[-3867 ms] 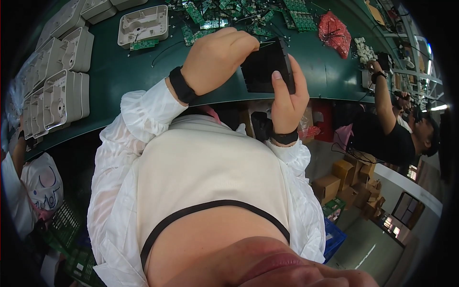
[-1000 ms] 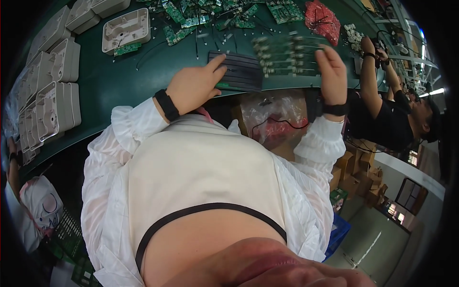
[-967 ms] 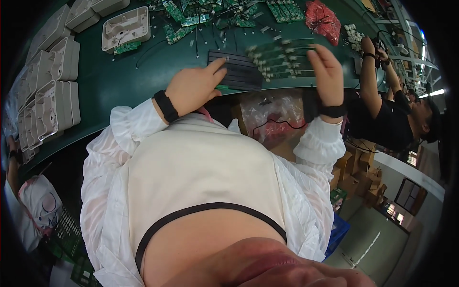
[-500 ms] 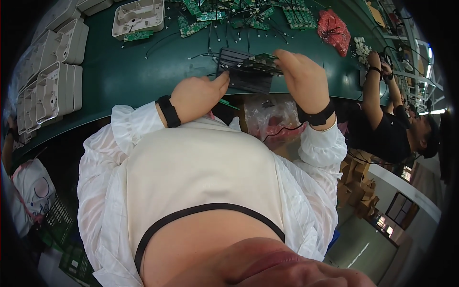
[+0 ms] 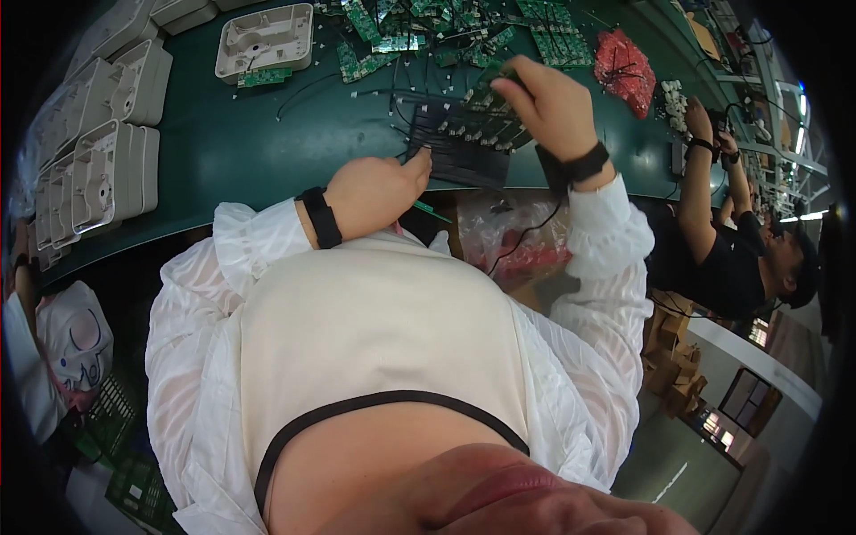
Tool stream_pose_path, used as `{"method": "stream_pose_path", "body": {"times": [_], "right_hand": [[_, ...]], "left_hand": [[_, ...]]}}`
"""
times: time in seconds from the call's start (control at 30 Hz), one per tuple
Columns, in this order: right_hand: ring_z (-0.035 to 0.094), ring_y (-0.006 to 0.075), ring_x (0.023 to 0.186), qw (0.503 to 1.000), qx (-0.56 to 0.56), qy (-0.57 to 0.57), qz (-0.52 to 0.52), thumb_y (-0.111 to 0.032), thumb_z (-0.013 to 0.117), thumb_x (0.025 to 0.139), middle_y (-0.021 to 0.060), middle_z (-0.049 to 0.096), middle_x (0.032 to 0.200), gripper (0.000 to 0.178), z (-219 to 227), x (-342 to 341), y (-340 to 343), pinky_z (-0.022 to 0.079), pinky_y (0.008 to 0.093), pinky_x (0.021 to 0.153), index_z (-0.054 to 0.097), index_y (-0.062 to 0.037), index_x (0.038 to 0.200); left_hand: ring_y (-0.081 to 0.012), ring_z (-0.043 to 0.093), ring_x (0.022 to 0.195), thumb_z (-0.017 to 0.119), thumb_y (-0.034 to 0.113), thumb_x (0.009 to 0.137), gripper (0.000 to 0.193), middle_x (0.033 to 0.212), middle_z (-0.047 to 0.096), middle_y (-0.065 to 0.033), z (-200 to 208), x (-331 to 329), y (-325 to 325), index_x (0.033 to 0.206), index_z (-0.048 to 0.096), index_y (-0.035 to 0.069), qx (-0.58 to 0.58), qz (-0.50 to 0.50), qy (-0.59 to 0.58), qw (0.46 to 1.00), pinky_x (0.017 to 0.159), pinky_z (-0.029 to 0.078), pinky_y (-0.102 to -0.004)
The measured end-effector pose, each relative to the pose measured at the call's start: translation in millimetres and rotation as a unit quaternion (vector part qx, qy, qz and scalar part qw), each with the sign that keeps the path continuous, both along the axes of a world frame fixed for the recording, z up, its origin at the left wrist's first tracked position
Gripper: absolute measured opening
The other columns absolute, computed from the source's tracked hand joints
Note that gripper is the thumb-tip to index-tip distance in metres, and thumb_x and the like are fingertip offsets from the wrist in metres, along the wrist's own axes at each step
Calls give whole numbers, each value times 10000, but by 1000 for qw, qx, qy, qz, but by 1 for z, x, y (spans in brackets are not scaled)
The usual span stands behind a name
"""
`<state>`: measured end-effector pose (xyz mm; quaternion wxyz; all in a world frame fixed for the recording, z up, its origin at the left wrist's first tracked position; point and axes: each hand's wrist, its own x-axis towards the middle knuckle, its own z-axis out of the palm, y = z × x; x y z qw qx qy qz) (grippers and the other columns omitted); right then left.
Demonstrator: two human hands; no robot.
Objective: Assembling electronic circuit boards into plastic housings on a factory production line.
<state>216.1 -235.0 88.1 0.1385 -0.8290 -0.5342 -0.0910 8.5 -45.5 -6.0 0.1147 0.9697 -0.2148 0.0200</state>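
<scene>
My right hand point(image 5: 559, 109) grips the upper right edge of a green circuit board panel point(image 5: 489, 114). The panel is tilted above a black ridged pad point(image 5: 477, 162), and a row of small metal parts shows along its lower side. My left hand point(image 5: 374, 192) is closed at the pad's left edge, thumb and forefinger together. What lies between those fingertips, if anything, is too small to make out. Thin black cables point(image 5: 399, 111) with white plugs run beside the pad, just beyond my left fingers.
More circuit boards point(image 5: 553, 40) and cables cover the table's far side. A beige plastic housing point(image 5: 265, 45) stands far left, and stacked housings point(image 5: 107, 174) line the left edge. Red bubble wrap point(image 5: 622, 76) and small white parts point(image 5: 675, 105) lie right, near a co-worker point(image 5: 713, 232).
My right hand has moved away from me and tipped the circuit board panel, so more of its face and metal parts show. My left hand stays at the pad's edge.
</scene>
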Motion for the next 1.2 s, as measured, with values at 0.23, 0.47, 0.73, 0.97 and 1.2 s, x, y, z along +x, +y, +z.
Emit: {"method": "stream_pose_path", "body": {"times": [0.23, 0.47, 0.73, 0.97, 1.2], "right_hand": [[637, 126, 831, 951, -65, 298, -53, -306, 673, 1024, 43, 657, 868, 269, -68, 101, -20, 488, 299, 727, 671, -50, 1107], [616, 82, 966, 902, 121, 403, -99, -222, 645, 1044, -21, 684, 1010, 244, 33, 75, -89, 484, 249, 852, 681, -7, 1152], [627, 236, 1221, 522, 452, 724, -16, -96, 560, 1044, 103, 644, 1363, 365, -19, -3, -102, 478, 422, 1089, 543, -32, 1403], [536, 300, 1364, 492, 507, 707, 28, 1, 573, 998, 141, 583, 1452, 478, -64, -85, -33, 377, 474, 1202, 486, -32, 1466], [564, 334, 1331, 525, 415, 743, -16, -156, 545, 1059, 172, 564, 1463, 459, -85, -45, -65, 444, 475, 1144, 460, -17, 1488]], "left_hand": [[-243, 710, 680, 612, 147, 917, 395, 884, 714, -137, -3, 6, -6, 1254, 640, -58, -17, -38, -50, 998, 544, 576, -389], [-226, 716, 779, 665, 125, 864, 402, 1436, 598, -151, 9, 12, 3, 1243, 665, -10, -24, -15, 41, 999, 691, 605, -356], [-120, 705, 830, 740, 176, 939, 452, 1175, 721, -170, 53, 43, 4, 1330, 607, -7, -462, 128, 159, 863, 715, 562, -293], [-65, 626, 989, 722, 150, 990, 402, 1216, 703, -30, 24, 61, -33, 1328, 570, -5, -760, 85, 91, 638, 804, 495, -212], [-82, 623, 961, 714, 156, 995, 387, 1149, 703, -11, 47, 44, 18, 1324, 570, 13, -671, 131, 270, 678, 846, 504, -237]]}}
